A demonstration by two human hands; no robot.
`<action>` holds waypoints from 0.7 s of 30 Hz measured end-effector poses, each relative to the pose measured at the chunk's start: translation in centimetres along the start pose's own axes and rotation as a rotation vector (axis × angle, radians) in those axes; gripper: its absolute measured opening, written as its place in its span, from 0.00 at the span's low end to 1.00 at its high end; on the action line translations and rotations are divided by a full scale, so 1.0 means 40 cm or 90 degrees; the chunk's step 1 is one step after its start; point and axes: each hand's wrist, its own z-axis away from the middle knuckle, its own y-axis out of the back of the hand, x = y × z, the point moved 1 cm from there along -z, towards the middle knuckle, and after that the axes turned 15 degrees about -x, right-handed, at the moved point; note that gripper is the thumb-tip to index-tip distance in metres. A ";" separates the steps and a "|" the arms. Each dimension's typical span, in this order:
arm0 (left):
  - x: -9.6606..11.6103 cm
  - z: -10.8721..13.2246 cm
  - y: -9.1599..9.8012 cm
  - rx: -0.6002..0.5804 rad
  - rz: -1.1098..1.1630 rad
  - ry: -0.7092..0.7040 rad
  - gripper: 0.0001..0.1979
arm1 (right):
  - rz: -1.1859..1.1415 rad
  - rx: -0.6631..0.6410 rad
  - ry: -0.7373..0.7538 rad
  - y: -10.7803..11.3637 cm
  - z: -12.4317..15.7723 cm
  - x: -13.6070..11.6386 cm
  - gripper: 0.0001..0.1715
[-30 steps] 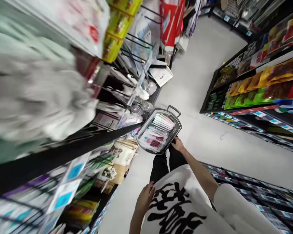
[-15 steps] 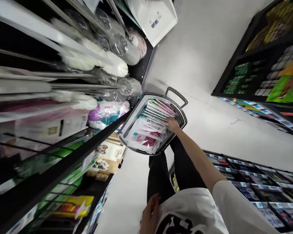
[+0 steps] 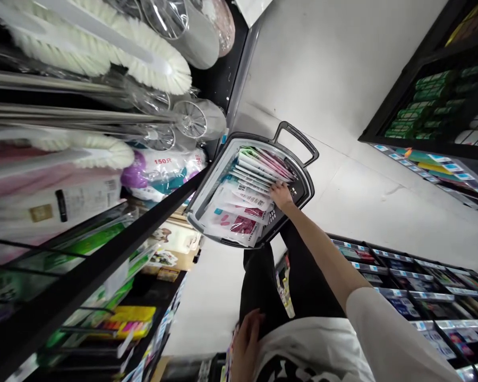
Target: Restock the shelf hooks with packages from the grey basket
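Observation:
A grey shopping basket (image 3: 207,183) with a black rim holds a row of flat plastic packets (image 3: 249,196), white, pink and green, leaning on one another. My right hand (image 3: 281,196) reaches into it, fingers curled on the ends of the packets near the middle of the row. Its fingertips are partly hidden among them. The basket's handle (image 3: 298,140) is folded outward at the far side. My left hand (image 3: 247,339) rests low by my thigh with loosely bent fingers apart and nothing in it.
At left, a shelf carries white-bristled brushes (image 3: 159,63), clear-wrapped holders (image 3: 199,119) and a bagged "150" pack (image 3: 163,167). A black shelf bar (image 3: 135,228) runs close to the basket. Pale floor (image 3: 334,106) lies beyond, with shelf units (image 3: 414,286) at right.
The view has shifted closer to the left shelf, so the brushes look larger. My right hand stays at the packets, slightly moved along their ends. My left hand stays by my thigh.

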 end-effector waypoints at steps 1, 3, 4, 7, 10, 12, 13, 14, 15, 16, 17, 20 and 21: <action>0.000 -0.004 -0.003 -0.001 0.007 -0.002 0.26 | 0.000 -0.005 0.003 -0.001 -0.006 0.001 0.24; 0.001 -0.008 -0.012 -0.004 0.018 -0.011 0.24 | -0.005 -0.016 -0.005 -0.003 -0.019 0.004 0.23; 0.002 -0.009 -0.016 -0.004 0.018 -0.013 0.23 | -0.009 -0.020 -0.014 -0.003 -0.025 0.005 0.22; 0.002 -0.006 -0.027 -0.007 0.018 -0.015 0.21 | -0.019 -0.014 -0.040 0.000 -0.039 0.005 0.23; -0.003 -0.001 -0.031 -0.008 0.038 -0.010 0.19 | -0.025 -0.003 -0.044 0.005 -0.041 -0.002 0.23; -0.008 0.001 -0.030 -0.010 0.060 -0.009 0.18 | -0.027 -0.003 -0.037 0.010 -0.032 -0.012 0.23; -0.010 0.002 -0.028 -0.012 0.069 -0.011 0.18 | -0.026 -0.001 -0.034 0.013 -0.023 -0.019 0.23; -0.011 0.004 -0.026 -0.013 0.075 -0.014 0.19 | -0.020 0.003 -0.031 0.017 -0.010 -0.027 0.23; -0.010 0.006 -0.025 -0.016 0.077 -0.020 0.20 | -0.017 0.007 -0.027 0.022 0.007 -0.036 0.24; -0.009 0.009 -0.023 -0.018 0.076 -0.026 0.21 | -0.018 0.011 -0.023 0.028 0.030 -0.047 0.24; -0.007 0.012 -0.021 -0.018 0.074 -0.035 0.22 | -0.022 0.013 -0.021 0.036 0.058 -0.059 0.25; 0.001 0.030 -0.017 -0.029 0.068 -0.072 0.24 | -0.044 0.019 -0.020 0.073 0.179 -0.106 0.24; 0.004 0.039 -0.015 -0.032 0.065 -0.087 0.23 | -0.048 0.025 -0.022 0.090 0.230 -0.125 0.23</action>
